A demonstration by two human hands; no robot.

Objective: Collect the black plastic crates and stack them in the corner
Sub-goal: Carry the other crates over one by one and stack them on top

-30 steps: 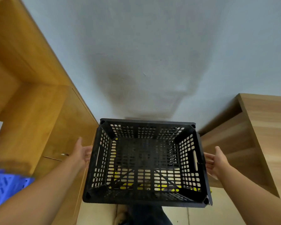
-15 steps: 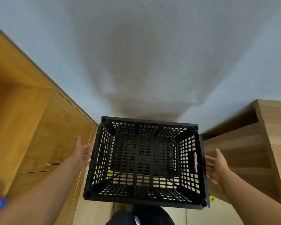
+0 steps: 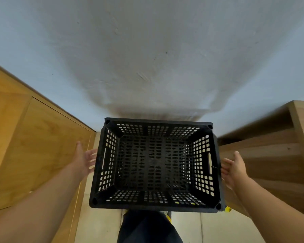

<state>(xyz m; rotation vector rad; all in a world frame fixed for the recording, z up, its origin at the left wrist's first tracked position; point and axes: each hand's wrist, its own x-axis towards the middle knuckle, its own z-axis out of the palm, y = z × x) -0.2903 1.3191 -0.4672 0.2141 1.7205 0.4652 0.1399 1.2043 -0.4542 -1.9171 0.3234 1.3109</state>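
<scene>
my left hand (image 3: pixel 85 158) and right hand (image 3: pixel 234 168) are spread open just beside the black crate (image 3: pixel 155 164), which sits against the wall (image 3: pixel 147 58) between two wooden cabinets, so i should check it sits level before letting go fully.

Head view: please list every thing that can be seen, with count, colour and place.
black crate: one, black, centre, close against the wall, open side up
wall: one, pale grey-white, upper half
wooden cabinet: one, orange-brown, left side
wooden furniture: one, lighter brown, right side
floor: beige tiles, bottom, beside and under the crate
yellow item: small, mostly hidden under the crate's near right corner
dark trouser leg: one, bottom centre
left hand: open, beside the crate's left wall
right hand: open, beside the crate's right wall
</scene>
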